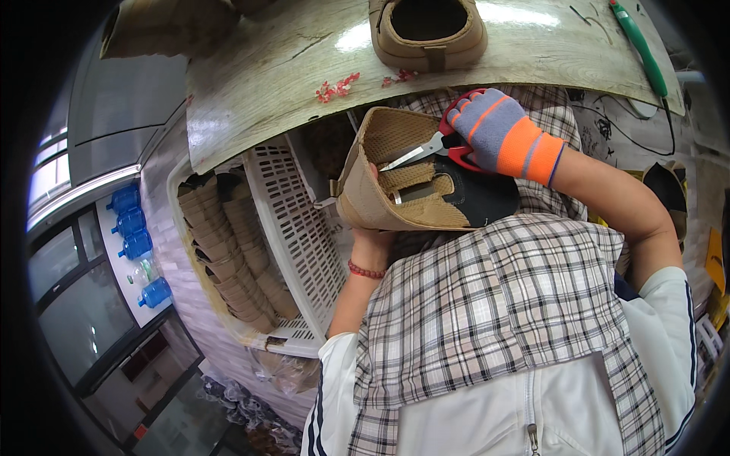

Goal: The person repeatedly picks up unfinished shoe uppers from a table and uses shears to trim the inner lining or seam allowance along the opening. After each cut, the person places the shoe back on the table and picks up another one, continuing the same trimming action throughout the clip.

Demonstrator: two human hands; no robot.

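head view: right grip (pixel 494 133) clamps scissors (pixel 417 154) over tan upper (pixel 403 218), which left grip (pixel 372 239) clamps.

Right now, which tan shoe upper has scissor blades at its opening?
The upper in the left hand: the red-handled scissors, held in the right hand, point into it. The tabletop one and the stacked uppers in the white basket have none.

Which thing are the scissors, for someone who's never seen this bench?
Find the pale wood-look table; at its near edge is a tan shoe upper. The scissors are in the gloved right hand, silver blades pointing left across the upper's opening. Their red loop handles set them apart from the green-handled tool on the table.
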